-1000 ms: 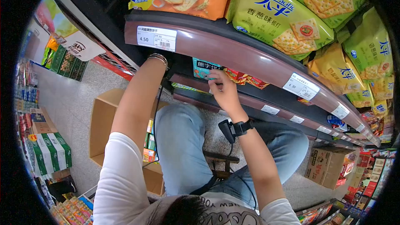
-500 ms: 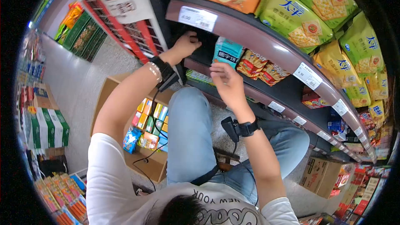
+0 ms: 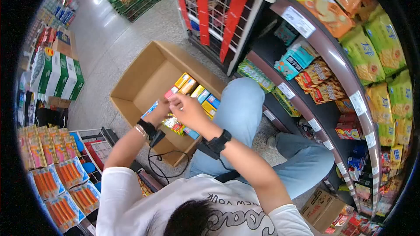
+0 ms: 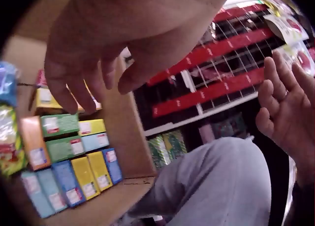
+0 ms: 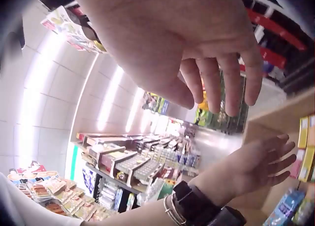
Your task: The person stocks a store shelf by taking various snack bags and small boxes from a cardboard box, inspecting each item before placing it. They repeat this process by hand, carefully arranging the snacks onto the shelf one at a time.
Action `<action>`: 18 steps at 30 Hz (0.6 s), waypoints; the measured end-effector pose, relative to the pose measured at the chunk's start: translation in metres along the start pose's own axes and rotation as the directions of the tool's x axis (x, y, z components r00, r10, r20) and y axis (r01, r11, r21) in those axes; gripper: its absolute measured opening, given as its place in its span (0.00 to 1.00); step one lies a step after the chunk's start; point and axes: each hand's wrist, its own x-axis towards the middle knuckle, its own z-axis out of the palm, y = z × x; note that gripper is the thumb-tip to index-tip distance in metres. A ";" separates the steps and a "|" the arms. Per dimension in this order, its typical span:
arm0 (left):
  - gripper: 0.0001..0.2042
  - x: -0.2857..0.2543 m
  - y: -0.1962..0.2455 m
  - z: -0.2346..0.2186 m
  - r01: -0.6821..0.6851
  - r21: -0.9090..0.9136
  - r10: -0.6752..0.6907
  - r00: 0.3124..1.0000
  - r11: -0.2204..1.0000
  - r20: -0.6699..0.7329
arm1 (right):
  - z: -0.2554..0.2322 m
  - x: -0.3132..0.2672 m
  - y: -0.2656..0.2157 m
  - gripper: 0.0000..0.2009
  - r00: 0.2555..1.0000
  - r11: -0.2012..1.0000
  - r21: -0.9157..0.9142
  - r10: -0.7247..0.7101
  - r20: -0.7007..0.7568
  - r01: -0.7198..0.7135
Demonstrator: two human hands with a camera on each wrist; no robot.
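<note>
Both hands are over an open cardboard box holding rows of small coloured boxes. My left hand hangs above its contents; the left wrist view shows this hand with fingers loosely bent and nothing between them. Near it, overlapping in the head view, my right hand has relaxed fingers and an empty palm, as the right wrist view shows that hand. Beside the small boxes lie a blue packet and a green and red packet.
A shelf on the right holds teal packets, red snack bags and green cracker packs. Behind the box stands a wire rack with red strips. My knee is beside the box, and a black cable hangs at its near side.
Both hands have moved left and down, away from the shelf and over the cardboard box. The head view has turned left, bringing the box nearer the middle.
</note>
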 end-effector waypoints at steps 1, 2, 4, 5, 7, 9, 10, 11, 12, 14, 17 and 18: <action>0.16 -0.015 -0.007 -0.010 0.150 0.248 -0.139 0.988 0.957 -0.062 | 0.017 0.002 0.011 0.09 0.999 1.000 0.023 0.018 0.028 -0.019; 0.15 -0.025 -0.021 -0.013 0.218 0.097 -0.208 0.973 0.971 -0.099 | 0.034 0.004 0.021 0.08 0.999 0.999 0.016 0.048 0.019 -0.048; 0.13 -0.040 -0.046 -0.017 0.330 -0.104 -0.343 0.925 0.938 -0.162 | 0.061 0.010 0.042 0.08 0.998 0.996 -0.056 0.067 0.014 -0.066; 0.12 -0.045 -0.056 -0.020 0.380 -0.152 -0.404 0.894 0.913 -0.194 | 0.075 0.013 0.055 0.07 0.997 0.993 -0.093 0.076 0.012 -0.074; 0.11 -0.051 -0.079 -0.030 0.395 -0.255 -0.451 0.866 0.882 -0.218 | 0.095 0.017 0.078 0.07 0.994 0.989 -0.102 0.110 -0.007 -0.110; 0.10 -0.041 -0.111 -0.043 0.331 -0.358 -0.421 0.882 0.873 -0.213 | 0.107 0.020 0.098 0.07 0.986 0.980 -0.109 0.166 0.001 -0.165; 0.10 -0.031 -0.132 -0.059 0.379 -0.383 -0.480 0.850 0.843 -0.216 | 0.108 0.017 0.111 0.07 0.985 0.979 -0.114 0.170 -0.004 -0.170; 0.10 -0.023 -0.147 -0.069 0.349 -0.431 -0.490 0.827 0.832 -0.276 | 0.103 0.012 0.129 0.07 0.981 0.968 -0.162 0.191 -0.027 -0.193; 0.10 -0.017 -0.159 -0.076 0.317 -0.476 -0.502 0.798 0.820 -0.334 | 0.094 0.004 0.148 0.07 0.976 0.953 -0.209 0.212 -0.050 -0.218; 0.11 -0.010 -0.160 -0.083 0.274 -0.468 -0.498 0.731 0.840 -0.467 | 0.086 0.003 0.160 0.07 0.947 0.899 -0.300 0.297 -0.122 -0.320; 0.17 0.011 -0.175 -0.105 0.198 -0.351 -0.382 0.700 0.915 -0.603 | 0.082 0.008 0.164 0.08 0.893 0.811 -0.375 0.399 -0.209 -0.450; 0.27 0.026 -0.189 -0.114 0.148 -0.287 -0.315 0.624 0.946 -0.716 | 0.082 0.010 0.162 0.09 0.903 0.822 -0.375 0.382 -0.195 -0.429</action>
